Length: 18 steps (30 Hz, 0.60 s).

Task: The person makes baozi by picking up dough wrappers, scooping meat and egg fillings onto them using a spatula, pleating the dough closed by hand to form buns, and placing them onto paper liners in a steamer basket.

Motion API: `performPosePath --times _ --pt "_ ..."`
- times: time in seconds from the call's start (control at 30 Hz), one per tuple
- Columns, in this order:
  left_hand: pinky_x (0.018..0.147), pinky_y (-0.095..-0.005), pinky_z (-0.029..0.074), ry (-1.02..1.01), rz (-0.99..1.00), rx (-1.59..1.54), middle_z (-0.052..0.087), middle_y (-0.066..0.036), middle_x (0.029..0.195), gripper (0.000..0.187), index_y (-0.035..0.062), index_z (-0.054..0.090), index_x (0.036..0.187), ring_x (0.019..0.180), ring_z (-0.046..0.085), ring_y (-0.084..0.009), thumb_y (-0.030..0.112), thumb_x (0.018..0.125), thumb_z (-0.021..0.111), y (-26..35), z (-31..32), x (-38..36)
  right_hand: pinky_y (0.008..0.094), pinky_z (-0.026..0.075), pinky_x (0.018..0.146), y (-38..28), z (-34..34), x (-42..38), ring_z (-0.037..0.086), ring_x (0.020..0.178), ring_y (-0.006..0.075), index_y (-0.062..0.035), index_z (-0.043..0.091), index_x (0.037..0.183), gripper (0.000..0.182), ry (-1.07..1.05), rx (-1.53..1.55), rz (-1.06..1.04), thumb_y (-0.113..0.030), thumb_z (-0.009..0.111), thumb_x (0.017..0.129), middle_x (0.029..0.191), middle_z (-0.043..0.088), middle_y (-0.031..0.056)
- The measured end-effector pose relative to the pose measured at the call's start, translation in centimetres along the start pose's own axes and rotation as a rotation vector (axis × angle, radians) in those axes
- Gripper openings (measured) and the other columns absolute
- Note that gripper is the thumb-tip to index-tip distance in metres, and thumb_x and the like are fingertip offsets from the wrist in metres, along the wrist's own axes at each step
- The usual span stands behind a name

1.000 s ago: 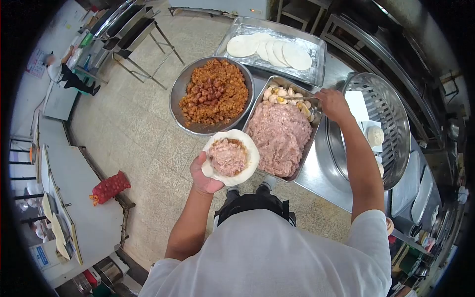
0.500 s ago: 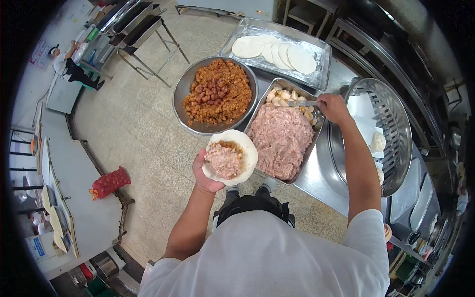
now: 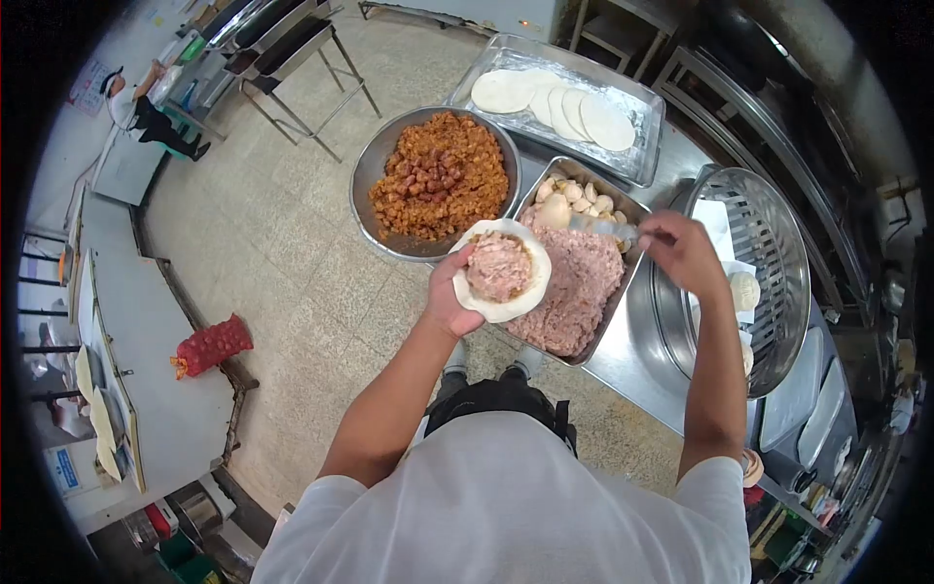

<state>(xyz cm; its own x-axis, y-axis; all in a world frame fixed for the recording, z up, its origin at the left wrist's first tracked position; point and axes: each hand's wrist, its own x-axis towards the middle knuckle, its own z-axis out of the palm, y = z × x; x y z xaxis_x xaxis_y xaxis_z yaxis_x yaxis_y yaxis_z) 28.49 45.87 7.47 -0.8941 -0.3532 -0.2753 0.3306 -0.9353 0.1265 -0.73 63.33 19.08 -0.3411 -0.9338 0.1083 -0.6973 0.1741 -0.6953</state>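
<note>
My left hand [image 3: 455, 297] cups a round dough wrapper [image 3: 533, 300] from below. Minced pink meat [image 3: 501, 268] is heaped in its middle, with some brown filling at the edge. My right hand [image 3: 681, 251] grips the handle of a flat spatula [image 3: 598, 226]. At the spatula's far end is a pale, egg-like piece [image 3: 554, 211], over the metal tray [image 3: 637, 209]. That tray holds pink minced meat [image 3: 587, 282] and, at its far end, several pale pieces [image 3: 582, 193] with yellowish parts. The wrapper overlaps the tray's left edge in view.
A steel bowl [image 3: 362, 209] of reddish-brown filling [image 3: 438, 175] stands left of the tray. Behind lies a floured pan [image 3: 632, 161] with several dough rounds [image 3: 506, 91]. At right, a perforated steamer [image 3: 769, 229] holds white buns [image 3: 744, 290] on paper. A person [image 3: 141, 107] stands far left.
My left hand has brought the filled wrapper right and slightly up, to the tray's edge. My right hand has shifted right and down, and a pale piece now shows at the spatula's end.
</note>
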Motion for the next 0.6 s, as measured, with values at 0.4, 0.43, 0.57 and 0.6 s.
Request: performPosePath --times 0.4,0.43,0.57,0.6 --pt "0.109 -0.0565 0.043 -0.117 -0.126 0.153 0.056 -0.020 0.136 0.060 0.0021 0.046 0.140 0.125 0.056 -0.0372 0.022 0.087 0.066 -1.2 1.2 1.1 0.0438 0.049 0.069 -7.7 2.8 -5.9 0.064 0.078 0.0390 -0.0004 0.067 0.091 0.010 -0.167 -0.164 0.121 -0.009 0.066 0.087 0.082 0.067 0.0183" --pt "0.109 -0.0565 0.043 -0.120 -0.139 0.155 0.056 -0.020 0.136 0.060 0.0021 0.046 0.140 0.125 0.056 -0.0372 0.022 0.087 0.066 -1.3 1.1 1.0 0.0457 0.049 0.067 -8.5 2.6 -6.3 0.063 0.076 0.0396 -0.0033 0.068 0.092 0.010 -0.144 -0.231 0.152 -0.012 0.066 0.086 0.081 0.066 0.0180" --pt "0.109 -0.0562 0.042 -0.093 -0.146 0.063 0.057 -0.021 0.136 0.058 0.0020 0.047 0.140 0.125 0.056 -0.0370 0.023 0.088 0.065 -1.5 0.9 0.6 0.0472 0.049 0.064 -11.2 0.8 -8.5 0.063 0.071 0.0381 -0.0070 0.068 0.092 0.008 -0.058 -0.406 0.204 -0.011 0.065 0.086 0.077 0.063 0.0153" --pt "0.110 -0.0559 0.042 -0.075 -0.133 0.010 0.057 -0.020 0.136 0.057 0.0020 0.048 0.139 0.125 0.056 -0.0369 0.024 0.089 0.064 -1.4 1.3 0.5 0.0472 0.049 0.064 -11.7 1.0 -9.0 0.063 0.071 0.0381 -0.0070 0.068 0.092 0.008 -0.055 -0.408 0.204 -0.011 0.065 0.086 0.077 0.063 0.0153"
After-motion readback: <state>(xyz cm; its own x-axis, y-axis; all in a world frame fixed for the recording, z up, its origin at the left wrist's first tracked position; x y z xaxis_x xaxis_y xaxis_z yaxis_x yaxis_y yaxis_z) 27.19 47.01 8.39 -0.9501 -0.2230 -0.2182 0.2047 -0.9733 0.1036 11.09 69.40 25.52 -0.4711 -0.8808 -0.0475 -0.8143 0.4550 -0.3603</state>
